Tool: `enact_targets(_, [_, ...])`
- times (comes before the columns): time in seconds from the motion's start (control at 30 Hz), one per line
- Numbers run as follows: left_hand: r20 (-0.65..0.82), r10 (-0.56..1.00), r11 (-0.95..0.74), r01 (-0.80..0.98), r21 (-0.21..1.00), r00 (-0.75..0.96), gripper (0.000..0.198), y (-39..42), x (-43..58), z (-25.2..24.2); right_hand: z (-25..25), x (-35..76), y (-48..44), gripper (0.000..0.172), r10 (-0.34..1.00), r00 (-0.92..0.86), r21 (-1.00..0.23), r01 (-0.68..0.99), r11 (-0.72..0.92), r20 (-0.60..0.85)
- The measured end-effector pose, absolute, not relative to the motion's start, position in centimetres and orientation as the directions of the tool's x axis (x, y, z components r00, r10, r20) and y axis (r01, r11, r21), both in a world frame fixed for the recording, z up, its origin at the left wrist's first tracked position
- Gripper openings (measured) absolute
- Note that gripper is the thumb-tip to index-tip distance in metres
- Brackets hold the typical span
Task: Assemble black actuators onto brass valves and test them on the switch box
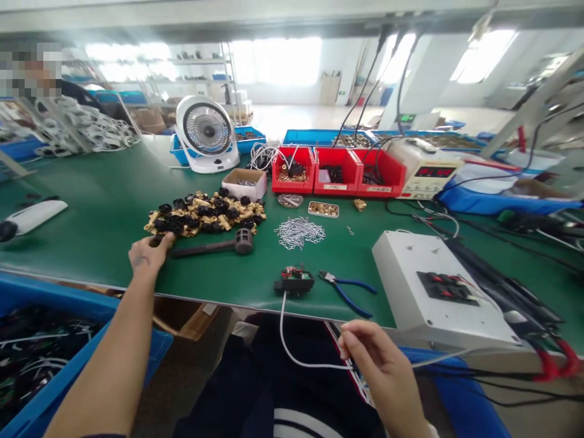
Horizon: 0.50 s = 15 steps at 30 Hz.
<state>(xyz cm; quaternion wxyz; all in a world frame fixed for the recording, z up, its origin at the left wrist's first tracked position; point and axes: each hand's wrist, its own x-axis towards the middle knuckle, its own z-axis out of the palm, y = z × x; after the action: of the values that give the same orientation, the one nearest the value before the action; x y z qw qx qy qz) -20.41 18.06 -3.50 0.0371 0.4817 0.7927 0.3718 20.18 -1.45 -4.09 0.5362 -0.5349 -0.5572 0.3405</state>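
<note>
My left hand [150,252] reaches to the left end of a pile of brass and black fittings [205,213], its fingers closed on a dark piece too small to name. Beside it lies a dark hammer-like tool [244,241]. My right hand [378,359] hangs in front of the table edge with fingers curled around a white cable [292,356]. That cable runs up to a small black housing [294,280] with a green board and red wires inside, lying near the table edge. Blue-handled pliers [351,289] lie right of the housing.
Metal clips [300,232] lie mid-table, before red bins [337,170] and a white fan [207,134]. At right are a metal test box [442,292] and a power supply [426,170]. A blue crate [55,292] stands lower left; a person [77,91] is at far left.
</note>
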Motion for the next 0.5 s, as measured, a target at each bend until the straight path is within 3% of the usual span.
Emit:
enact_targets(0.1, [0.256, 0.783, 0.244, 0.658, 0.712, -0.567, 0.030, 17.1, -21.3, -4.3, -4.0, 19.3, -1.8, 0.018, 0.980, 0.127, -0.980, 0.145, 0.137, 0.156])
enact_targets(0.27, [0.396, 0.689, 0.044, 0.580, 0.813, -0.607, 0.029, 13.3, -19.0, -4.2, -3.5, 18.4, -2.2, 0.018, 0.991, 0.090, -0.995, 0.021, 0.098, 0.099])
enact_targets(0.33, [0.450, 0.667, -0.077, 0.546, 0.834, -0.594, 0.041, 11.6, -16.7, -3.7, -3.4, 17.9, -2.2, 0.015, 0.996, 0.053, -0.995, -0.068, 0.078, 0.075])
enact_targets(0.43, [0.510, 0.723, -0.290, 0.466, 0.836, -0.466, 0.057, 8.6, -11.0, -3.0, -3.4, 16.8, -1.8, 0.017, 0.996, -0.033, -0.965, -0.252, 0.074, 0.085])
enact_targets(0.5, [0.459, 0.871, -0.400, 0.288, 0.870, -0.175, 0.059, 6.4, -6.5, -2.6, -3.4, 16.1, -1.5, 0.032, 0.992, -0.083, -0.924, -0.377, 0.061, 0.099])
